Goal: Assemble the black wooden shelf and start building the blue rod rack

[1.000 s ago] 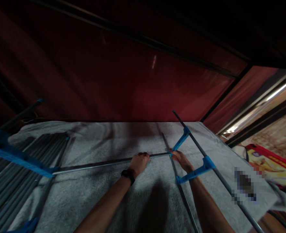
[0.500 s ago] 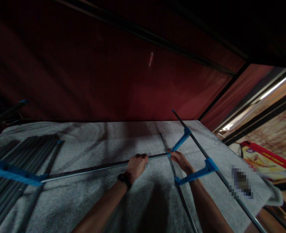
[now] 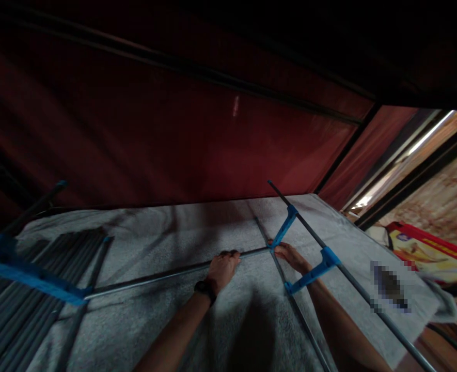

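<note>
My left hand [image 3: 223, 271], with a dark band at its wrist, is wrapped over a grey metal tube [image 3: 146, 281] lying crosswise. My right hand [image 3: 290, 256] is closed around the lower end of a blue plastic connector [image 3: 285, 226], where the crosswise tube meets another rod; its fingertips are partly hidden. A second blue connector [image 3: 314, 274] sits nearer me, above my right forearm, and joins the rod to a long outer tube [image 3: 356, 288]. At the crosswise tube's left end, a blue bracket [image 3: 34, 279] joins it to another frame side.
Several loose grey tubes [image 3: 67, 256] lie side by side at the left, partly under the blue bracket. Pale grey fleecy cloth [image 3: 154, 330] covers the surface. Dark red sheeting [image 3: 174, 139] hangs behind. A red and yellow box [image 3: 429, 248] stands at the right edge.
The view has shifted slightly, so the left bracket and loose tubes appear further right. Both hands keep the same hold, with the left hand a little further right in view.
</note>
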{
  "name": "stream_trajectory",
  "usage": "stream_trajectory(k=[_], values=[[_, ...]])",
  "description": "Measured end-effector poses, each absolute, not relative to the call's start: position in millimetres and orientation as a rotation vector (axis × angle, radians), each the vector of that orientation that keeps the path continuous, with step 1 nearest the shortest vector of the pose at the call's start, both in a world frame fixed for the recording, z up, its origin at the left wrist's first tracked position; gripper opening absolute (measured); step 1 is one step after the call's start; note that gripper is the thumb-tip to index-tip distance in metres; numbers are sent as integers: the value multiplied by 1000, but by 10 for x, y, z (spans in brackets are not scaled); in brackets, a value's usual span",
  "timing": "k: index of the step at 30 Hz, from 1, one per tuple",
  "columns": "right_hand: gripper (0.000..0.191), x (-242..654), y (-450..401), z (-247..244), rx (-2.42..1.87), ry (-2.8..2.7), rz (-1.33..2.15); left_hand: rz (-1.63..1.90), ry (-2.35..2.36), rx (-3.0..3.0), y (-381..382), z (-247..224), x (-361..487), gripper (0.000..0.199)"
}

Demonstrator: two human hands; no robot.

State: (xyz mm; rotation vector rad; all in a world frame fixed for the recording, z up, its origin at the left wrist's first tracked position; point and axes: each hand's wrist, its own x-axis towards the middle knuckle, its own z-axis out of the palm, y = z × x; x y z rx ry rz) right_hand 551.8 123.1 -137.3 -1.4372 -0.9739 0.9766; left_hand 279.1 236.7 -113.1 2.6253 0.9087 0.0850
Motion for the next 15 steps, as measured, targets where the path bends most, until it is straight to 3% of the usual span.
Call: stream_trajectory(k=[6,8,15], values=[[31,5580,1175,-1622,-1323,-637,990,250,1014,2651,2271,-1007,2654,47],[33,5656,1141,-1751,-1298,-525,918,318,1068,2644,2274,-896,2533,46],[15,5793,914,-1917,-1293,-276,826,285,1366,2675,2597,-168,1910,38]])
